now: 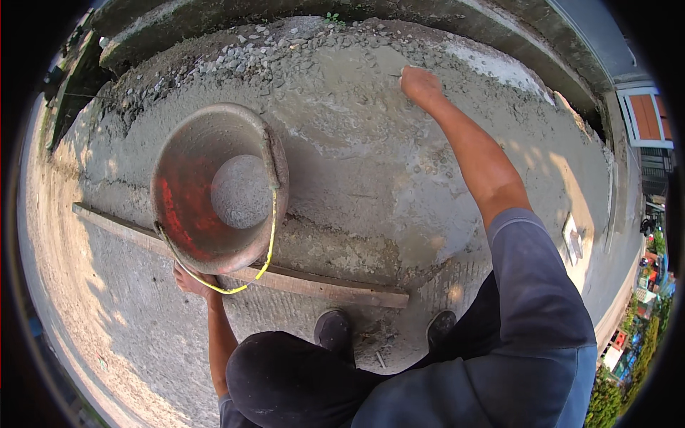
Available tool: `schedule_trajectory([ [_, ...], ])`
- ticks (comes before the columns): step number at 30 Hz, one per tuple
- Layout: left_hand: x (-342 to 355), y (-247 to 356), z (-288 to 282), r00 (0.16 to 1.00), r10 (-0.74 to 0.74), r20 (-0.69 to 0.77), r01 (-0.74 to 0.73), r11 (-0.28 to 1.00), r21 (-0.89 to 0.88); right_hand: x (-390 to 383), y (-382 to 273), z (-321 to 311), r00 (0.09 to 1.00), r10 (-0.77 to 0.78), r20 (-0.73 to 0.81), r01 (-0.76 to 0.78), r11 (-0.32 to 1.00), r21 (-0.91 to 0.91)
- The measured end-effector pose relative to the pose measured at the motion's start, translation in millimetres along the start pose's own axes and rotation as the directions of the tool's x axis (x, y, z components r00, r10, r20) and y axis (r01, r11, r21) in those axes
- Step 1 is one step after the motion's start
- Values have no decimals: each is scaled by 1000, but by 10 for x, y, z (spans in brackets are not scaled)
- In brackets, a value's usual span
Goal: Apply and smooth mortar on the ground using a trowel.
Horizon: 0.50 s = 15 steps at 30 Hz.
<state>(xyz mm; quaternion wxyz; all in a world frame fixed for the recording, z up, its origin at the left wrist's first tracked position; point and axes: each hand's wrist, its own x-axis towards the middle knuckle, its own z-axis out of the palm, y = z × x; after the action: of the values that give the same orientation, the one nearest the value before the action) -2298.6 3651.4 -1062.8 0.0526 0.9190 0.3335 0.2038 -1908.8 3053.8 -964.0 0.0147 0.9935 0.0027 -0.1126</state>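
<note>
A mud-coated bucket (165, 207) with red patches inside stands tilted at left, its mouth toward me. Its wire handle (270, 239), partly sleeved in yellow, hangs over the near rim. My left hand (191, 279) is at the bucket's near underside, beside a wooden plank (325, 287); the bucket hides most of its fingers. Stretched out to the far side, my right hand (422, 87) is closed low over wet grey concrete (357, 146). Only a small pale end shows at its fingers, too little to name.
Loose gravel (246, 53) lies along the far edge, below a low concrete wall (171, 32). At right, a float with a pale blade (571, 239) rests on the surface. My shoes (333, 329) stand on rough concrete this side of the plank.
</note>
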Motion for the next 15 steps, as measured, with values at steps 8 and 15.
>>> schedule_trajectory([
  [8, -17, 152, 43, 1000, 8, 20, -8, 1000, 2, -275, 351, -90, 997, 67, -44, -63, 995, 72],
  [15, 33, -15, 34, 1000, 14, -24, -12, 996, 90, -1481, -389, -189, 958, -284, 50, 284, 959, 2],
])
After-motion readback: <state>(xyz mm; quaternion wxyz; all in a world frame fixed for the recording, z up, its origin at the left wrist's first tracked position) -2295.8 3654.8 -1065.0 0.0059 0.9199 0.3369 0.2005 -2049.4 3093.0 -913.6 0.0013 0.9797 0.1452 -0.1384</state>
